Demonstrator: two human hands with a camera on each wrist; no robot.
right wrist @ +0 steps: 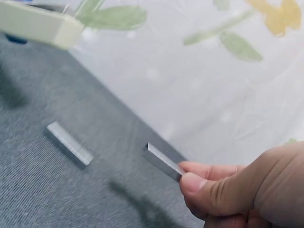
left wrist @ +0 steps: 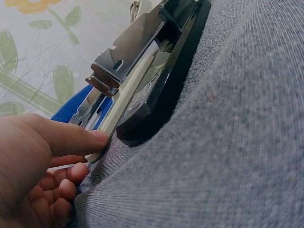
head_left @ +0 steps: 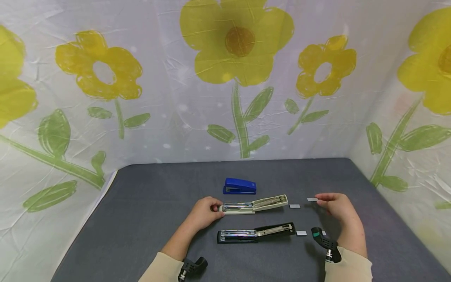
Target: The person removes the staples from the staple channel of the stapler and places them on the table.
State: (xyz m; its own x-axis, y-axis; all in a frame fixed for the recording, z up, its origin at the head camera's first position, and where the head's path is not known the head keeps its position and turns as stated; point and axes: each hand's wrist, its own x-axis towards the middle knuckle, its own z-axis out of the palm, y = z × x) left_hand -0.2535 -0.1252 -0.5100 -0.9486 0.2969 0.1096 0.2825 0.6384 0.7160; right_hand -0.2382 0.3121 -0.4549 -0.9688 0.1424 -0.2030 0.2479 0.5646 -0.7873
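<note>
At the left end of an opened cream stapler (head_left: 237,212), my left hand (head_left: 205,209) pinches its base between thumb and fingers. The stapler's top is swung back to the right, baring the metal staple channel (head_left: 237,205). My right hand (head_left: 336,206) holds a short silver strip of staples (right wrist: 161,160) by one end between thumb and forefinger, raised over the table to the right of that stapler. Another staple strip (right wrist: 70,143) lies on the cloth just beyond the stapler's right end.
Nearer me lies a black stapler (head_left: 239,237), also opened out, with a staple strip (head_left: 301,233) at its right end. One more strip (head_left: 324,233) shows partly behind the right wrist camera. A closed blue stapler (head_left: 239,185) stands behind. A flowered curtain (head_left: 169,117) borders the grey table (head_left: 158,188).
</note>
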